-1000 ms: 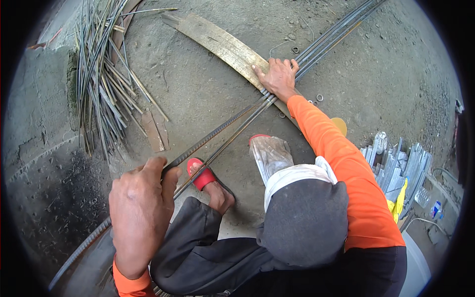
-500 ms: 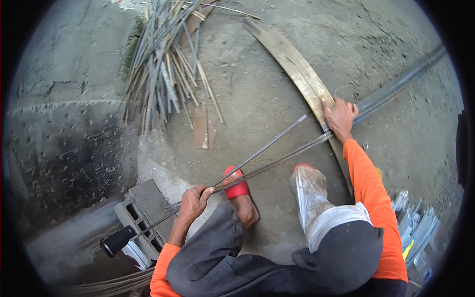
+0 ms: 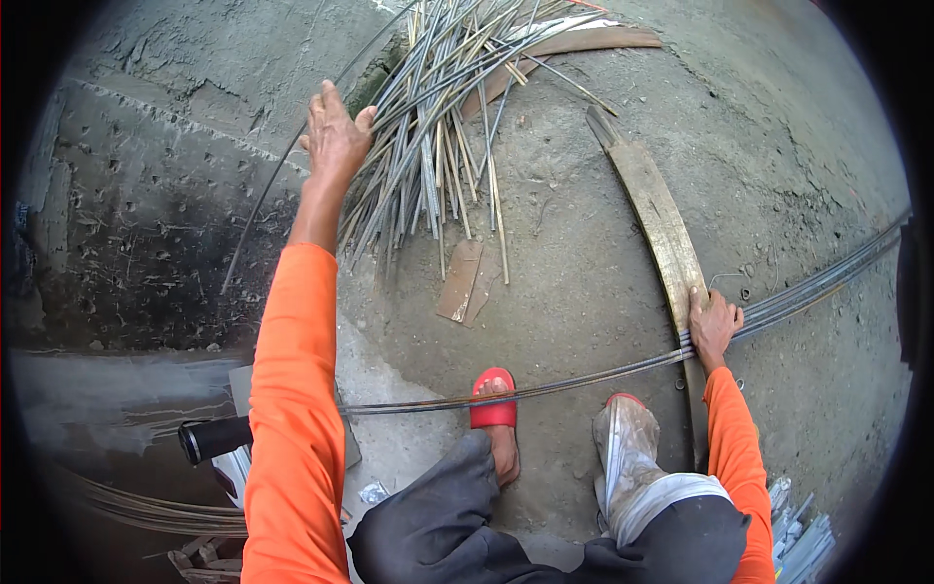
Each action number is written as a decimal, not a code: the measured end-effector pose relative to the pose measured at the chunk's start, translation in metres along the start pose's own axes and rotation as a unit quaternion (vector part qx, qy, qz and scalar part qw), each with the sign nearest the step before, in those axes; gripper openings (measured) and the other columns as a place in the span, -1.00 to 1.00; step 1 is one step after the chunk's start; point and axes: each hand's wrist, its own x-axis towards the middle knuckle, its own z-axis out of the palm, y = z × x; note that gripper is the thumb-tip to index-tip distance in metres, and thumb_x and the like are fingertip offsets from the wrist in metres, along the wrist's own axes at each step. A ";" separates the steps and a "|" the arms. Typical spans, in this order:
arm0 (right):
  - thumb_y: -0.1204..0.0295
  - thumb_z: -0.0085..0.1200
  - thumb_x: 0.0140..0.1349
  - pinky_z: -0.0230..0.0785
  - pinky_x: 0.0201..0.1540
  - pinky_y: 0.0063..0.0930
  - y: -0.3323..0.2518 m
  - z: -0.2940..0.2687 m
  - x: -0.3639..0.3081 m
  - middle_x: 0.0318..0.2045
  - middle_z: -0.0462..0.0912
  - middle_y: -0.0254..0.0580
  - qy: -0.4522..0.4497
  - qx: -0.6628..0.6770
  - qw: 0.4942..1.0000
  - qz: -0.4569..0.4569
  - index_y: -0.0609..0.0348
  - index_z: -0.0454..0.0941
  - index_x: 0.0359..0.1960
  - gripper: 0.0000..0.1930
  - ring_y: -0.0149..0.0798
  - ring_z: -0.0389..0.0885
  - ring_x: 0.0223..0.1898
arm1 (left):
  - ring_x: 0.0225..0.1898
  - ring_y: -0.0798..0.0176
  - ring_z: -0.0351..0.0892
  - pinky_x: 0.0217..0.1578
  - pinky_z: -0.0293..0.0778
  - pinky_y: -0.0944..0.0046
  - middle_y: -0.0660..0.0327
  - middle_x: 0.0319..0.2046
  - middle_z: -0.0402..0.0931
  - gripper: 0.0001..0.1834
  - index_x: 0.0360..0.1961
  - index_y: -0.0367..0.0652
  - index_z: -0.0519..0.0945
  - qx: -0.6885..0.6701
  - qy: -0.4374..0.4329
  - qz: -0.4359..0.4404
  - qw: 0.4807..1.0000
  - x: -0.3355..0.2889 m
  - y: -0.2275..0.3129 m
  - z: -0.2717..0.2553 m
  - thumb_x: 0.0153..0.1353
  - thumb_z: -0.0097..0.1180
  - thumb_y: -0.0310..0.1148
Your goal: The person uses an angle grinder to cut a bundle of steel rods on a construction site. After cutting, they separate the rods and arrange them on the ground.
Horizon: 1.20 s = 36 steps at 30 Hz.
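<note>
My left hand (image 3: 336, 136) is raised at the far left with its fingers apart. A single thin steel rod (image 3: 255, 209) slants alongside its fingertips; whether they touch it I cannot tell. Just right of that hand lies a messy pile of cut steel rods (image 3: 428, 127). Over a wooden plank (image 3: 657, 209), my right hand (image 3: 715, 326) grips a bundle of long rebars (image 3: 822, 282). These bars cross the plank and run left past my feet, where my left sleeve covers part of them.
A red slipper (image 3: 494, 397) is on my left foot beneath the bars. Brown flat scraps (image 3: 460, 282) lie below the pile. A black cylinder (image 3: 214, 440) is at lower left, above curved rods (image 3: 156, 506). Pale scraps (image 3: 800, 535) lie at lower right.
My left hand has let go of the bars near my knee and swung up and away toward the pile. A rod now slants beside it. My right hand stays at the plank; the view has shifted.
</note>
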 end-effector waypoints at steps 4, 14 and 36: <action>-0.24 -0.15 0.50 -0.10 0.50 0.07 0.020 -0.013 -0.001 0.02 0.73 0.06 -0.002 -0.039 0.999 0.020 0.17 0.67 0.13 -0.31 0.04 0.55 0.13 | 0.20 -0.17 0.66 0.23 0.56 -0.07 -0.25 0.13 0.64 -0.41 0.33 -0.38 0.50 -0.326 -0.322 0.001 0.889 -0.148 0.083 0.039 0.46 0.19 -0.15; -0.22 -0.14 0.50 -0.10 0.49 0.04 0.038 0.005 0.006 -0.02 0.74 0.07 0.019 -0.017 0.999 0.024 0.12 0.68 0.18 -0.32 0.01 0.60 0.14 | -0.16 -0.12 0.75 -0.09 0.57 -0.02 -0.16 -0.25 0.73 -0.55 -0.17 -0.31 0.77 -0.433 -0.563 -0.010 0.704 -0.460 0.094 0.078 0.35 0.28 -0.04; -0.22 -0.16 0.51 -0.12 0.51 0.06 0.035 0.021 -0.005 0.06 0.73 0.04 0.039 0.103 0.994 -0.018 0.17 0.56 0.25 -0.30 0.04 0.59 0.22 | -0.41 0.24 0.52 -0.31 0.46 0.14 0.08 -0.52 0.59 -0.47 -0.41 -0.39 0.64 -0.421 -0.626 -0.029 0.655 -0.432 0.077 0.065 0.51 0.12 -0.07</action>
